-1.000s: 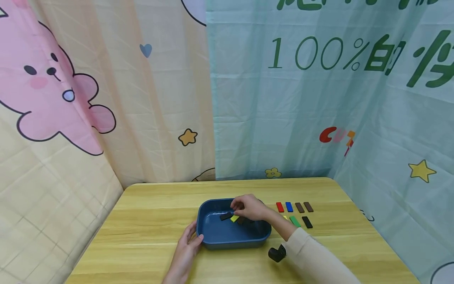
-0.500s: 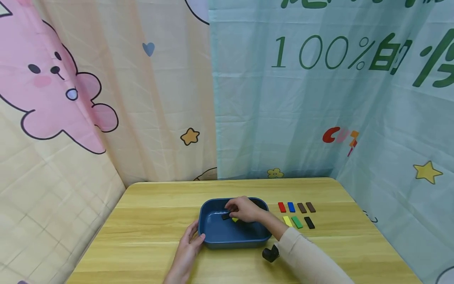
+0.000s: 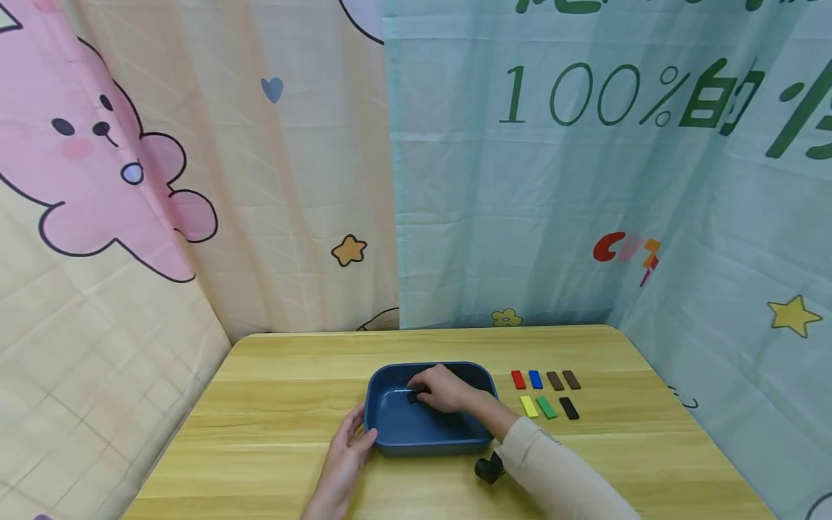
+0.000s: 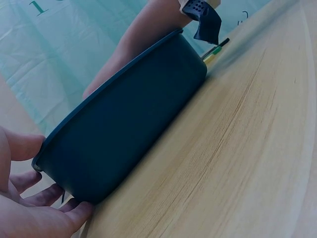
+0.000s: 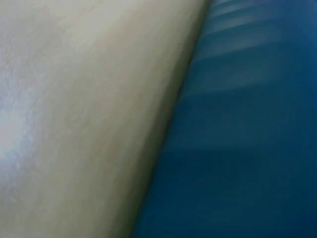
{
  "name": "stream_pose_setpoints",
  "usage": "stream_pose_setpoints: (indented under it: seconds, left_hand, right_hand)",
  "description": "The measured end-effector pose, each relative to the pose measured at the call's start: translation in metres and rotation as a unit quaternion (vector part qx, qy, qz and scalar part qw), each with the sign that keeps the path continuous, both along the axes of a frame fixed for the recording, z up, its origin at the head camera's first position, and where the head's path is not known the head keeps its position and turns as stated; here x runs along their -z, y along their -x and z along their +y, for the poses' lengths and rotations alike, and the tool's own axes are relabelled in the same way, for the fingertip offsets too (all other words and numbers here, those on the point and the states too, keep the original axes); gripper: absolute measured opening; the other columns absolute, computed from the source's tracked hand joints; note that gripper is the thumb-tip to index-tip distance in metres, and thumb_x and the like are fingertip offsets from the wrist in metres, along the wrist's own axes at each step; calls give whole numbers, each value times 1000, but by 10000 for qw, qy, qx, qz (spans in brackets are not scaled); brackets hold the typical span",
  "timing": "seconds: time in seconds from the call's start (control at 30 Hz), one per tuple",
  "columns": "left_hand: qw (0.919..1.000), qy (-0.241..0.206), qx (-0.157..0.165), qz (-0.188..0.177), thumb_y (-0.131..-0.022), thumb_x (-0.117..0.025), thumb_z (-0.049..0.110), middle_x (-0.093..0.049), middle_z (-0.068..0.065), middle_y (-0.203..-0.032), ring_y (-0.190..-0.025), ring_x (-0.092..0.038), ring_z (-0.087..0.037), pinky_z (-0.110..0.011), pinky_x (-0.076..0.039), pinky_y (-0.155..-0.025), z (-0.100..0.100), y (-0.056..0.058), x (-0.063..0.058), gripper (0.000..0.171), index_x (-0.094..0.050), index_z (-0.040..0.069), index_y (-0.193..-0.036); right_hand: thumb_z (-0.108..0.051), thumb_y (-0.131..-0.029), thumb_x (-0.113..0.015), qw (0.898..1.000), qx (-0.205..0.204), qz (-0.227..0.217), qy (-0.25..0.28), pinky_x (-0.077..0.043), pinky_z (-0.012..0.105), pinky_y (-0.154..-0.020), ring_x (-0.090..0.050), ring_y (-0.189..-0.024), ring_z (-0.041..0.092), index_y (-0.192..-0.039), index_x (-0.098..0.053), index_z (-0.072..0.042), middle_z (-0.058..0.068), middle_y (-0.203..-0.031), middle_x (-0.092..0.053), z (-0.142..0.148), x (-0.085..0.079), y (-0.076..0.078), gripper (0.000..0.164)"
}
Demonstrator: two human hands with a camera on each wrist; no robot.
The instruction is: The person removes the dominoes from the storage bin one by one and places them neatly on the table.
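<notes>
A dark blue rectangular plastic tub (image 3: 422, 440) stands on the wooden table. My left hand (image 3: 346, 451) grips its left end. In the left wrist view the thumb (image 4: 27, 147) lies at the rim while the fingers spread under the outer wall. Inside the tub, my right hand (image 3: 443, 390) reaches low with curled fingers. A small black block (image 3: 412, 396) shows between its thumb and forefinger; the rest of that block is hidden by the hand. The right wrist view is filled by blurred skin and the blue tub wall (image 5: 237, 129).
Right of the tub, flat blocks lie in two rows: red (image 3: 518, 380), blue (image 3: 536, 380) and two brown (image 3: 555, 380) behind, yellow (image 3: 529, 406), green (image 3: 546, 407) and black (image 3: 569, 408) in front. A black wrist device (image 3: 490, 469) hangs below the right sleeve. Printed curtains (image 3: 494, 217) stand behind the table.
My right hand has moved left and lower inside the tub, down to the black block. It now covers the yellow block and dark pieces seen there before. The left hand keeps its grip.
</notes>
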State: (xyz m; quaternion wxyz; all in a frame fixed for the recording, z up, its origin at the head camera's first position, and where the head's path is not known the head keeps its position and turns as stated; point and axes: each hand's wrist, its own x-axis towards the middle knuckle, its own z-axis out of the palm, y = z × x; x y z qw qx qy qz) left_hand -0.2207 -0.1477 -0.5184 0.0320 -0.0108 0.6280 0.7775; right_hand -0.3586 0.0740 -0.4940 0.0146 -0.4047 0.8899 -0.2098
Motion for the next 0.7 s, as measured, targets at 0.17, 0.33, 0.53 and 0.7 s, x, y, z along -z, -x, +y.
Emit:
stream_pose_setpoints:
  seconds: [0.17, 0.33, 0.53, 0.7]
  left_hand:
    - [10000, -46, 18, 8, -106, -53, 4, -22, -32, -162, -147, -29, -44, -55, -32, -118, 0, 0, -1, 64, -21, -5, -161]
    - [10000, 17, -23, -72, -106, -53, 5, -23, -32, -162, -147, -30, -45, -56, -32, -117, 0, 0, -2, 63, -22, -5, -160]
    - [10000, -39, 11, -64, -106, -53, 4, -22, -32, -162, -146, -30, -46, -56, -32, -117, -1, 0, -2, 64, -21, -5, -161]
    - [10000, -58, 22, -36, -106, -52, 3, -22, -32, -162, -146, -31, -46, -56, -32, -117, 0, -1, -2, 64, -21, -5, -161]
  right_hand:
    - [0, -95, -73, 9996, -96, 170, -186, -56, 26, -89, -69, -107, 14, -119, -77, -6, 2, -114, -75, -2, 3, 0, 26]
    - [1, -93, -74, 9992, -234, 172, -266, -56, 24, -87, -67, -102, 11, -118, -77, -5, 3, -111, -74, -4, 3, -1, 26]
    - [4, -92, -75, 9985, -424, 290, -209, -54, 22, -80, -61, -89, 8, -108, -79, -7, 0, -98, -70, -6, 3, -2, 20]
    - [2, -92, -75, 9991, -314, 234, -138, -54, 21, -78, -60, -86, 6, -106, -77, -11, -4, -95, -67, -5, 2, -3, 19]
